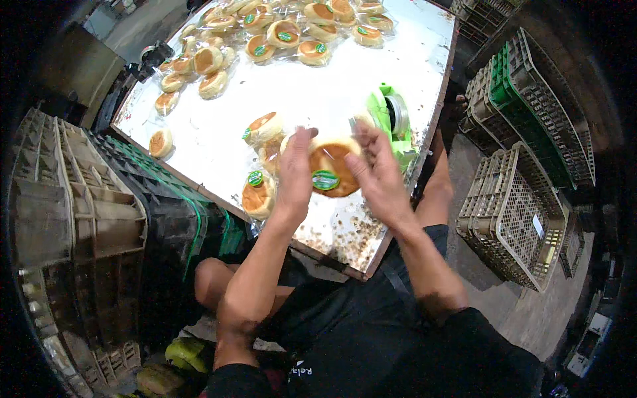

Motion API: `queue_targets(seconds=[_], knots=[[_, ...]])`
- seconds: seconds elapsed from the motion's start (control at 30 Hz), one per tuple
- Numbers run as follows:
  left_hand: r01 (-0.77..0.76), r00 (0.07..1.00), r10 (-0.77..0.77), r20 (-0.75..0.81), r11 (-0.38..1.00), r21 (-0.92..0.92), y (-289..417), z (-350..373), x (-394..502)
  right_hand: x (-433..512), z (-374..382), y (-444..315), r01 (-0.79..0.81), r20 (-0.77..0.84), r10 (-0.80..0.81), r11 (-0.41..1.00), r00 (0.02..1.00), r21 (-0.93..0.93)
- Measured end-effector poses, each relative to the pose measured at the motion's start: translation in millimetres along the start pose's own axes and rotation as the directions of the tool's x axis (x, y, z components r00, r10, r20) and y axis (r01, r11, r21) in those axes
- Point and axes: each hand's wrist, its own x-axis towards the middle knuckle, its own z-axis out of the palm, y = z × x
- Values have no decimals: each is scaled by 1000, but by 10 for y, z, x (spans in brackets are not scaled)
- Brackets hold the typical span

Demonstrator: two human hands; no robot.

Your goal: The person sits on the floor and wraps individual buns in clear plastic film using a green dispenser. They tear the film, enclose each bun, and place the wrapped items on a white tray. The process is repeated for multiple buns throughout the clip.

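Note:
Between my two hands, a round browned bun point(339, 166) in clear plastic is held above the front corner of the white table. A green oval sticker point(326, 180) lies on its wrapping. My left hand point(294, 174) presses along the bun's left side with the fingers fairly straight. On the right, my right hand point(382, 174) grips it, thumb on the browned face; the fingers look slightly blurred. Just left of my left hand lie several wrapped buns, one point(259, 195) at the table edge and one point(264, 128) farther back. Beyond my right hand stands a light green tape dispenser point(380, 112).
The white table point(328, 92) has a stained front corner. Many wrapped buns point(283, 35) are heaped at its far side, and a single bun point(160, 144) lies near the left edge. Plastic crates stand at left point(104, 199) and right point(512, 214). Green coconuts point(186, 354) lie on the floor.

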Motion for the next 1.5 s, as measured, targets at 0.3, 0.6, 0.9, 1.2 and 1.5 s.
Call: queue_targets(seconds=[0.3,0.6,0.9,1.2,1.5], knots=[[-431,863,477,-166,867,252,239,-323,-505,-45,97,-374,57,-43,-45,941,998,335],[-582,708,686,-166,701,412,142,-300,-466,-73,508,-405,4,54,-44,812,998,584],[-15,962,-64,-264,958,-287,360,-368,-358,-143,761,-257,437,44,-460,803,887,-406],[-450,893,445,67,879,157,360,-598,-284,82,548,-333,319,188,-288,935,939,-158],[-123,913,122,-390,992,23,132,-485,-379,12,740,-276,118,93,-111,991,989,-70]])
